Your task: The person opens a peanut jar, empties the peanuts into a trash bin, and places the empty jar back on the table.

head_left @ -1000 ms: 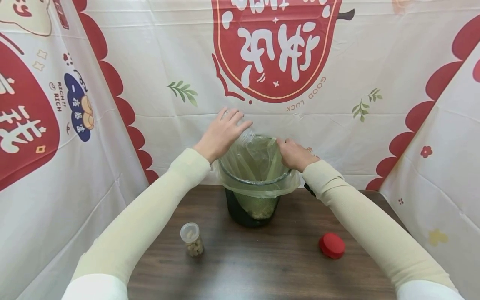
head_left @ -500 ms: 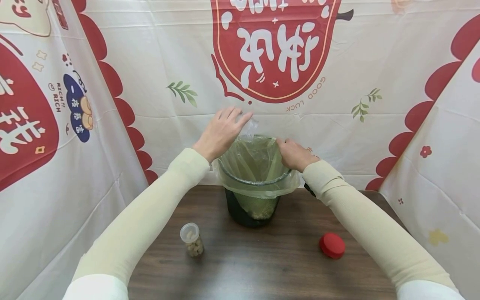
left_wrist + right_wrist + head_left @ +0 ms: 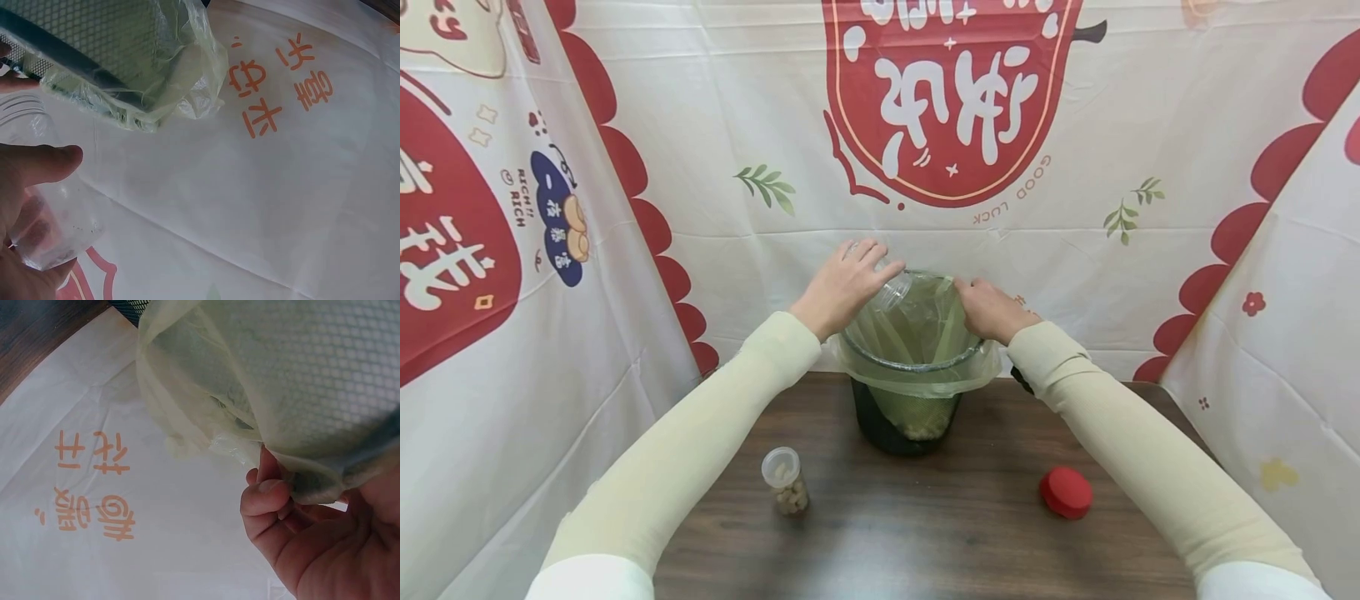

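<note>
A clear plastic jar (image 3: 895, 293) is in my left hand (image 3: 844, 283), tilted with its mouth toward the inside of the bin. In the left wrist view the thumb and fingers wrap the jar (image 3: 72, 212); a few dark specks show on its wall. A dark mesh trash bin (image 3: 887, 433) stands against the back cloth, lined with a pale green trash bag (image 3: 917, 382) folded over its rim. Pale bits lie at the bag's bottom. My right hand (image 3: 994, 310) pinches the bag's edge at the far right of the rim, as the right wrist view shows.
Another clear jar (image 3: 786, 483), holding light brown pieces, stands at the left front of the dark wooden table (image 3: 880, 525). A red lid (image 3: 1066, 492) lies at the right. Printed white cloth (image 3: 730, 275) hangs behind and at both sides.
My left hand rose slightly with the jar, then came down, so the jar is now lower in the bin's mouth. The right hand has kept its grip on the bag.
</note>
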The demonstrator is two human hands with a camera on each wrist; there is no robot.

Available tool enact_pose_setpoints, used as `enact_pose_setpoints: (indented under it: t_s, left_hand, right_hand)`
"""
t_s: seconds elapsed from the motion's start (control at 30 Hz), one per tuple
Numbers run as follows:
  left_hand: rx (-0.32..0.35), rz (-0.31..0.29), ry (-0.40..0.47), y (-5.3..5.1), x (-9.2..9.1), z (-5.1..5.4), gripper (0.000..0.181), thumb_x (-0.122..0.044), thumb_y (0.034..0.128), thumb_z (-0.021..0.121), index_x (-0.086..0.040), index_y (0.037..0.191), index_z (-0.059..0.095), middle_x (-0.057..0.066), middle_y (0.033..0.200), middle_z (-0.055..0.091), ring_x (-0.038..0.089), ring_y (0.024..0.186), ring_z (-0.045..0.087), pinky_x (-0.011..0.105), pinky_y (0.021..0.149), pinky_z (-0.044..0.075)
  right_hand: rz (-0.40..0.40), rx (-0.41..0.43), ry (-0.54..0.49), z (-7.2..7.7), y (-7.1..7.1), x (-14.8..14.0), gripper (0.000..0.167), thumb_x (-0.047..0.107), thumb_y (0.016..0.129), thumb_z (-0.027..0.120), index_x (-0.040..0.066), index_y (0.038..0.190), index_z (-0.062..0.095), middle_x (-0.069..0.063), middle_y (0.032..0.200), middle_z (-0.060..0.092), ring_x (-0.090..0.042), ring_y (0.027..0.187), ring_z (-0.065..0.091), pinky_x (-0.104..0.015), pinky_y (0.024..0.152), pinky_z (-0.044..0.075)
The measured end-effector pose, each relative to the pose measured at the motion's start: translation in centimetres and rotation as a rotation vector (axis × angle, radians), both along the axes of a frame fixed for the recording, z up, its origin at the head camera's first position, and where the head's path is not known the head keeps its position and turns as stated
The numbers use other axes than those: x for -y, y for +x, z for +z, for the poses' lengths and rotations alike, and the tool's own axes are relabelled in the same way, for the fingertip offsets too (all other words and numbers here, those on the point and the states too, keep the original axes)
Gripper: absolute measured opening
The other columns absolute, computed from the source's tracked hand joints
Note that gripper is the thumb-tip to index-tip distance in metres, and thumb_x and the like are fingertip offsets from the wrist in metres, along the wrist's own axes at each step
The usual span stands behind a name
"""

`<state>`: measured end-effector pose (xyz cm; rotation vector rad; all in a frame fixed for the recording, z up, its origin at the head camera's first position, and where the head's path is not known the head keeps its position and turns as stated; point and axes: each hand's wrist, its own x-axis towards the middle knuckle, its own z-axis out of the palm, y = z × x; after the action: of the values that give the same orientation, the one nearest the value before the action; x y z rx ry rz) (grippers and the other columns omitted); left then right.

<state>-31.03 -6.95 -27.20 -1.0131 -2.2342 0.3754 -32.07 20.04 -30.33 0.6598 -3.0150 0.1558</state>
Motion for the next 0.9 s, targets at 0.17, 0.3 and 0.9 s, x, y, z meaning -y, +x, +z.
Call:
enact_pose_setpoints:
  t_s: [0.17, 0.3, 0.9]
  left_hand:
    - [0.031, 0.009, 0.007, -0.1, 0.0, 0.4, 0.055, -0.004, 0.0990, 0.075, -0.014, 0.151, 0.059, 0.017, 0.148, 0.062, 0.036, 0.141, 0.055, 0.050, 0.119, 0.049]
    - [0.056, 0.009, 0.030, -0.1, 0.3, 0.9, 0.058, -0.002, 0.0981, 0.075, -0.014, 0.152, 0.058, 0.018, 0.148, 0.061, 0.036, 0.141, 0.055, 0.051, 0.121, 0.047]
    - [0.002, 0.031, 0.268, 1.1, 1.5, 3.1, 0.054, 0.004, 0.0983, 0.070, -0.009, 0.149, 0.059, 0.020, 0.141, 0.065, 0.037, 0.135, 0.059, 0.053, 0.123, 0.044]
  right_hand:
    - [-0.017, 0.013, -0.021, 0.0, -0.1, -0.2, 0.055, -0.009, 0.101, 0.048, -0.016, 0.155, 0.039, -0.046, 0.133, 0.056, -0.057, 0.119, 0.064, -0.061, 0.094, 0.058]
    - [-0.040, 0.040, -0.056, 0.5, -0.4, -0.4, 0.060, -0.005, 0.099, 0.048, -0.014, 0.157, 0.037, -0.047, 0.140, 0.053, -0.058, 0.128, 0.059, -0.062, 0.099, 0.056]
    - [-0.075, -0.011, -0.182, 5.5, 2.5, -2.2, 0.062, 0.014, 0.107, 0.049, -0.007, 0.163, 0.034, -0.040, 0.161, 0.038, -0.057, 0.146, 0.045, -0.070, 0.113, 0.045]
